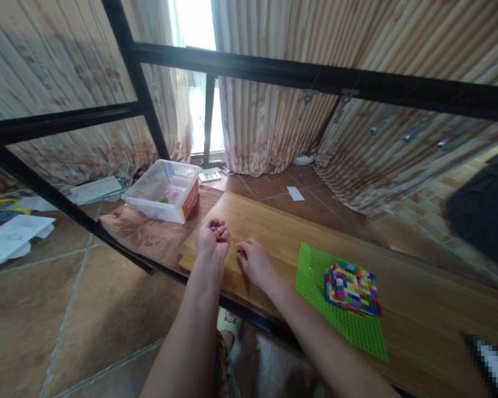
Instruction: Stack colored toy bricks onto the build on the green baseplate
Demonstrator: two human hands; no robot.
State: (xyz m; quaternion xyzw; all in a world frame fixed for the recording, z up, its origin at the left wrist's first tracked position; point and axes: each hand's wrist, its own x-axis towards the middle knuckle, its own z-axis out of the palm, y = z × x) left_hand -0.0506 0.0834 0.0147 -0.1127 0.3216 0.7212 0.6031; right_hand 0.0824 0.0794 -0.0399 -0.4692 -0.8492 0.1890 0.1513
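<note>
My left hand (214, 239) is turned palm up, its fingers curled round several small coloured toy bricks (217, 232). Just to its right, my right hand (252, 260) is pinched over the wooden board, with a small greenish toy brick (239, 252) at the fingertips. Most of that brick is hidden by the fingers. Further right lies a green studded baseplate (313, 279), and on it stands a block of many-coloured bricks (352, 288) built up in layers. Neither hand touches the baseplate.
A clear plastic box (160, 207) with a few pink and green pieces stands left on a brown cloth (128, 226). The wooden board (269, 221) spans the bench. A black metal frame (249, 65) crosses above. A white paper (295, 193) lies on the floor.
</note>
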